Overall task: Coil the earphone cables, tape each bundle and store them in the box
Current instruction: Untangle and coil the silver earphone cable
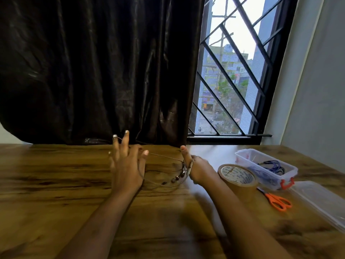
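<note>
A thin grey earphone cable point(164, 157) runs between my two hands above the wooden table point(56, 184), looping round my left hand point(127, 165), whose fingers are spread and straight. My right hand point(196, 169) grips the other end of the cable with its thumb up, and the dark earbuds point(177, 177) dangle below it. A roll of brown tape point(238, 179) stands just right of my right hand. Behind it sits a clear plastic box point(248, 156) with a red clasp, holding a blue cable bundle point(268, 168).
Orange-handled scissors point(278, 200) lie in front of the box. The clear box lid point(321, 200) rests at the table's right edge. A dark curtain point(93, 71) and a barred window point(233, 71) stand behind the table.
</note>
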`<state>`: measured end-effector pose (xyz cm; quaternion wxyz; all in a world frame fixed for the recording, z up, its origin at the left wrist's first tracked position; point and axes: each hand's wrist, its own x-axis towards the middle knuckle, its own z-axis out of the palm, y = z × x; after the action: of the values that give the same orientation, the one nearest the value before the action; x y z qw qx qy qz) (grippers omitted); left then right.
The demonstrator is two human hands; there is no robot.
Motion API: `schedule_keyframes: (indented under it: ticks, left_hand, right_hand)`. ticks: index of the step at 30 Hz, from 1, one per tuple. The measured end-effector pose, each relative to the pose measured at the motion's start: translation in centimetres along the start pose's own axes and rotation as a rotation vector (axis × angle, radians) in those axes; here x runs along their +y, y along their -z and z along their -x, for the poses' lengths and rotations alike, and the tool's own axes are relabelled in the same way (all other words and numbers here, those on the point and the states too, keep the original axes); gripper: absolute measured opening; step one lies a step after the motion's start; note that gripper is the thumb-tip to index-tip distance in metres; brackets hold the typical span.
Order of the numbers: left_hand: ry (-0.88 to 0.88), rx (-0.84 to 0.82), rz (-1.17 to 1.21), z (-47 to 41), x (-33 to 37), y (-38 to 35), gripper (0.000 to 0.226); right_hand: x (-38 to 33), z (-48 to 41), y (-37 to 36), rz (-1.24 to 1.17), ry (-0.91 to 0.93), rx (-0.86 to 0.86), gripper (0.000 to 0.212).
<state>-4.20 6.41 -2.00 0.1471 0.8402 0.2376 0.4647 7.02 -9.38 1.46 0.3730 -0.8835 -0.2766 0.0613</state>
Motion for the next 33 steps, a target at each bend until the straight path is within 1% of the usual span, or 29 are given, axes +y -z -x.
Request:
schedule_keyframes:
  ticks: [1, 2, 4, 5, 6, 7, 9, 11, 14, 16, 18, 19, 20, 22, 23, 24, 25, 26, 28, 30, 31, 33]
  left_hand:
    - [0.017, 0.043, -0.045, 0.0, 0.1, 0.1, 0.027]
    - [0.059, 0.089, -0.054, -0.1, 0.3, 0.3, 0.023]
    - [0.197, 0.129, -0.018, -0.2, 0.6, 0.7, 0.01]
    - [0.257, 0.113, -0.02, -0.2, 0.6, 0.9, 0.004]
    - [0.288, 0.088, -0.059, -0.2, 0.5, 1.0, 0.003]
    - [0.297, 0.062, -0.103, -0.1, 0.3, 1.0, 0.007]
    - [0.287, 0.028, -0.144, -0.1, 0.2, 1.1, 0.011]
    - [0.247, 0.009, -0.137, 0.0, 0.5, 1.3, 0.022]
    - [0.056, -0.046, -0.097, -0.1, 1.6, 1.4, 0.043]
    - [-0.058, -0.187, 0.023, -0.1, 2.5, 1.3, 0.05]
    - [-0.106, -0.368, 0.256, 0.1, 3.3, 1.2, 0.059]
    - [-0.076, -0.445, 0.378, 0.1, 3.5, 1.3, 0.063]
    - [0.007, -0.518, 0.502, 0.0, 3.5, 1.5, 0.066]
    - [0.247, -0.651, 0.822, -0.5, 3.7, 2.1, 0.064]
    - [0.322, -0.665, 0.96, -0.7, 3.6, 2.1, 0.057]
    - [0.348, -0.639, 1.016, -0.7, 3.5, 2.2, 0.053]
    - [0.338, -0.589, 0.978, -0.6, 3.5, 2.2, 0.049]
    - [0.303, -0.533, 0.879, -0.5, 3.4, 2.0, 0.044]
    - [0.148, -0.431, 0.577, -0.1, 3.0, 1.4, 0.037]
    - [-0.018, -0.339, 0.269, 0.2, 2.4, 0.7, 0.042]
    - [-0.048, -0.312, 0.217, 0.2, 2.2, 0.5, 0.044]
    - [-0.035, -0.343, 0.285, 0.1, 2.2, 0.1, 0.042]
  right_hand:
    - [-0.1, 0.0, 0.0, -0.059, -0.027, -0.043, 0.087]
    - [-0.1, 0.2, 0.0, -0.103, -0.05, -0.074, 0.079]
    - [0.0, 0.0, -0.3, -0.123, -0.09, -0.1, 0.073]
    - [0.1, -0.3, -0.5, -0.088, -0.123, -0.11, 0.075]
    - [0.2, -0.4, -0.7, -0.018, -0.155, -0.117, 0.081]
    - [0.4, -0.6, -0.9, 0.061, -0.171, -0.108, 0.088]
    - [0.6, -0.5, -1.1, 0.127, -0.14, -0.072, 0.097]
    - [0.5, 0.0, -1.1, 0.066, -0.036, -0.051, 0.097]
    - [0.4, 0.7, -1.3, 0.048, 0.2, 0.023, 0.097]
    - [0.3, 0.5, -1.5, 0.035, 0.313, 0.045, 0.099]
    - [0.2, 0.5, -1.7, 0.044, 0.392, 0.056, 0.097]
    - [0.1, 0.4, -1.6, 0.048, 0.41, 0.062, 0.094]
    - [0.1, 0.4, -1.6, 0.04, 0.42, 0.071, 0.091]
    - [0.2, 0.2, -1.6, -0.002, 0.431, 0.076, 0.081]
    - [0.2, 0.2, -1.6, -0.037, 0.438, 0.065, 0.076]
    - [0.1, 0.3, -1.6, -0.074, 0.455, 0.047, 0.071]
    - [0.1, 0.4, -1.7, -0.113, 0.483, 0.029, 0.067]
    - [0.1, 0.5, -1.7, -0.149, 0.514, 0.011, 0.063]
    - [-0.1, 0.6, -1.7, -0.206, 0.571, -0.016, 0.056]
    - [-0.4, 0.9, -1.6, -0.27, 0.615, -0.022, 0.05]
    - [-0.6, 0.9, -1.5, -0.308, 0.631, -0.021, 0.048]
    - [-0.9, 1.1, -1.4, -0.367, 0.637, -0.021, 0.043]
